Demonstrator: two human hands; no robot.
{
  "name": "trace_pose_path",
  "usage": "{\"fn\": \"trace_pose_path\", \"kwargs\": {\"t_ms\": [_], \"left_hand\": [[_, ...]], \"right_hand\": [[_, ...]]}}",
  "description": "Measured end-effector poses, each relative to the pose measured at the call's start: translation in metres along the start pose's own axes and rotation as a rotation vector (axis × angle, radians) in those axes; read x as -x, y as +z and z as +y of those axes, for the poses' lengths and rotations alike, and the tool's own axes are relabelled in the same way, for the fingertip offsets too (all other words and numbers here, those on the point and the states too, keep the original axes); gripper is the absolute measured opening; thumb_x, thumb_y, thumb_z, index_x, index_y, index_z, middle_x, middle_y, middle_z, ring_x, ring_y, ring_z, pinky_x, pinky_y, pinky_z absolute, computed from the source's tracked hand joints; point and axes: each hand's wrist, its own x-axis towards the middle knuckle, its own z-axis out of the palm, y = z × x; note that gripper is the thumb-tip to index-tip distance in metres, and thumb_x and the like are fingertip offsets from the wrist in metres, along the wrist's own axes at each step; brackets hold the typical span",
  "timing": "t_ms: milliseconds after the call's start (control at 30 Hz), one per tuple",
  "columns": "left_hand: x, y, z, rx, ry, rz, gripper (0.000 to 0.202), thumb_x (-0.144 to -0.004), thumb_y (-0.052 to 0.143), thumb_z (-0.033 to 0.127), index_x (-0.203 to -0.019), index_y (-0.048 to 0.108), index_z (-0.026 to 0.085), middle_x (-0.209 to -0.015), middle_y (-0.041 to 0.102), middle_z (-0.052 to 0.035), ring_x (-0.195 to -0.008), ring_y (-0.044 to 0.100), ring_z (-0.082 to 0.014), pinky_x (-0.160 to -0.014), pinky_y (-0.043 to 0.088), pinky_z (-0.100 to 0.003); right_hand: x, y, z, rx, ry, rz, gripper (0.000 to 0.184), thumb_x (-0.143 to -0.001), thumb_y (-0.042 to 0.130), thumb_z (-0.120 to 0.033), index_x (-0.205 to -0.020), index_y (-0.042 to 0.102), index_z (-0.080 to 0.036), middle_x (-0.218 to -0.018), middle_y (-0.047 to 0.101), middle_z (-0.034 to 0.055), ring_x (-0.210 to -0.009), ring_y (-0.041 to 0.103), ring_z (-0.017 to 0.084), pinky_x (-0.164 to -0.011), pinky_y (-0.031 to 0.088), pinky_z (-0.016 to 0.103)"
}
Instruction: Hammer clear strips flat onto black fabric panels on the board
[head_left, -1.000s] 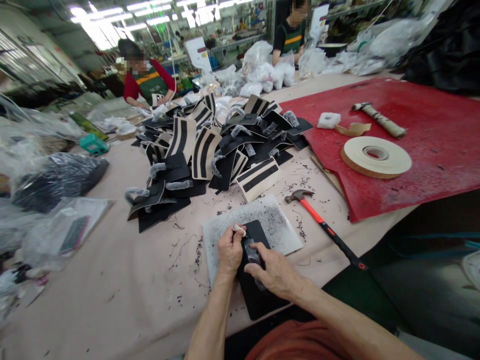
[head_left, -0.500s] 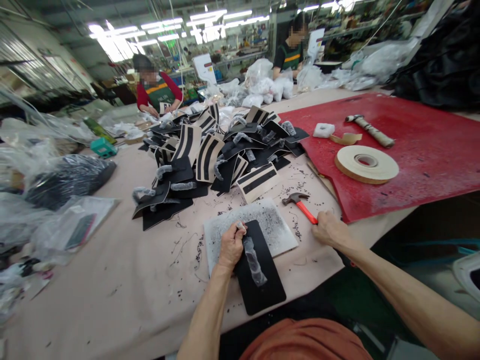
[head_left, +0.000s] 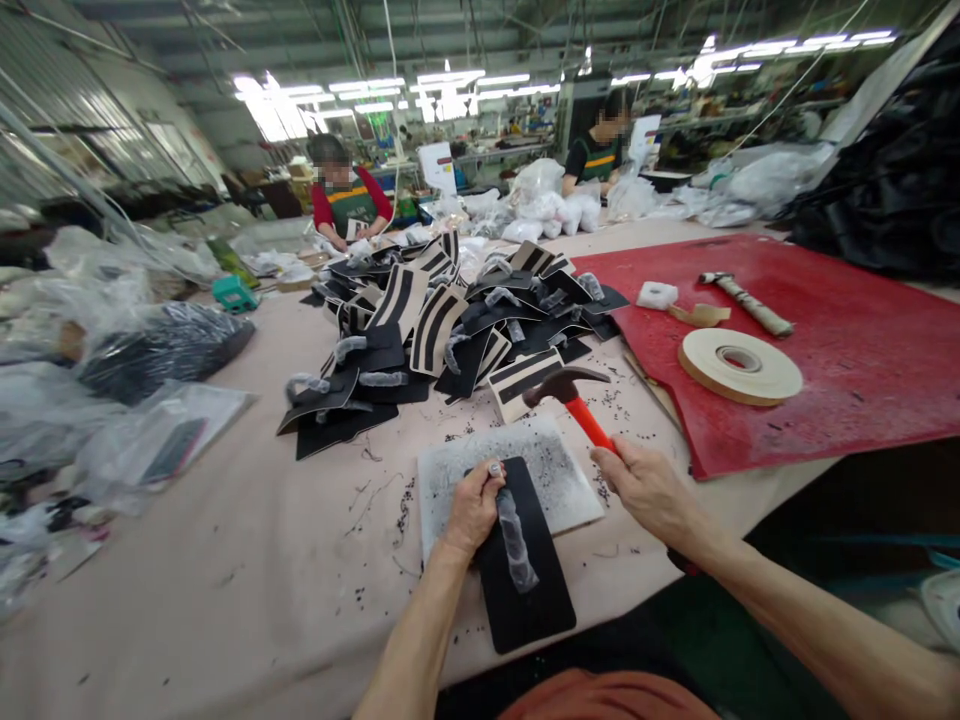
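A black flat piece [head_left: 534, 590] with a clear wrapped strap down its middle lies on a speckled white slab [head_left: 450, 475] at the table's near edge. My left hand [head_left: 472, 508] is closed round a small punch tool, its tip standing on the top end of the black piece. My right hand [head_left: 645, 490] grips the orange handle of a hammer [head_left: 574, 395], whose head is raised above the slab.
A heap of black and tan pieces [head_left: 442, 325] lies behind the slab. A red mat [head_left: 840, 350] to the right carries a tape roll [head_left: 739, 365] and a second hammer [head_left: 746, 300]. Plastic bags [head_left: 135, 350] crowd the left side. Two people work at the table's far end.
My right hand left the black piece, took the hammer off the table and lifted it over the slab. My left hand stayed on the punch.
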Motion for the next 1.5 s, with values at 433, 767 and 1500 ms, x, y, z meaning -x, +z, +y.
{"fn": "trace_pose_path", "kwargs": {"t_ms": [433,767,1500], "left_hand": [[0.0,-0.001,0.003,-0.025,-0.013,-0.028,0.02,-0.097,0.048,0.027,-0.098,0.066,0.02,-0.094,0.072,-0.0047,-0.088,0.067,-0.0184,-0.084,0.053,-0.031],[0.0,-0.002,0.004,-0.043,-0.027,-0.032,0.019,-0.097,0.049,0.029,-0.097,0.066,0.021,-0.095,0.073,-0.0051,-0.088,0.068,-0.0187,-0.083,0.053,-0.031],[0.002,-0.007,0.003,-0.101,-0.042,0.032,0.025,-0.094,0.055,0.034,-0.101,0.074,0.02,-0.098,0.078,-0.0071,-0.09,0.074,-0.0241,-0.083,0.061,-0.037]], "right_hand": [[0.006,0.006,-0.036,0.439,-0.47,0.186,0.032,-0.106,0.026,-0.031,-0.085,0.048,-0.02,-0.058,0.051,-0.0012,-0.044,0.037,0.012,-0.048,0.022,0.028],[0.002,-0.012,-0.064,0.275,-0.464,0.49,0.032,-0.107,0.031,-0.035,-0.084,0.048,-0.022,-0.06,0.051,-0.0016,-0.048,0.042,0.012,-0.05,0.027,0.027],[-0.007,0.077,0.025,0.29,-0.438,-0.151,0.036,-0.089,0.055,-0.017,-0.124,0.056,-0.02,-0.118,0.058,0.0098,-0.105,0.054,0.024,-0.09,0.044,0.036]]}}
